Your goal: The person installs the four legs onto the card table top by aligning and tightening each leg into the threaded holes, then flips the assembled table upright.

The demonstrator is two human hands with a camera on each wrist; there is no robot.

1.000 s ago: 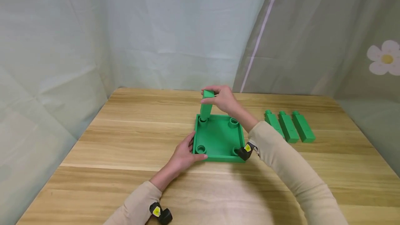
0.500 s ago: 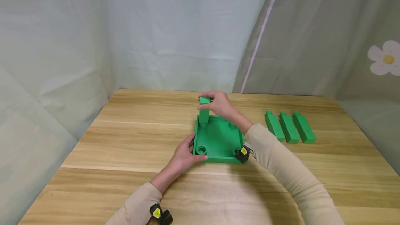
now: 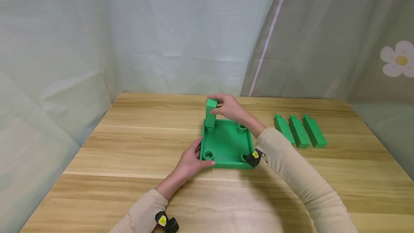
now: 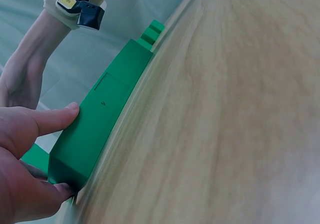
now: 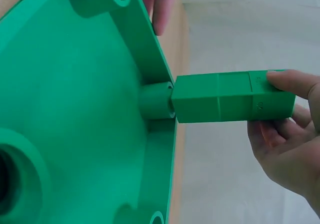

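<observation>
Right hand (image 3: 230, 108) pinches green block (image 3: 211, 112) upright in tray (image 3: 226, 145) socket | left hand (image 3: 191, 161) grips tray corner

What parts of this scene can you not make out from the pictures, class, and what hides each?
- Head view: near-right socket of the green tray, behind the right wrist camera.
- Right wrist view: peg of the held green leg, inside its socket.
- Left wrist view: tray's inside, behind its wall; left hand cut by the edge.

R fingers (image 5: 285, 82) pinch green block (image 5: 230, 97) seated in tray socket (image 5: 156, 102).
</observation>
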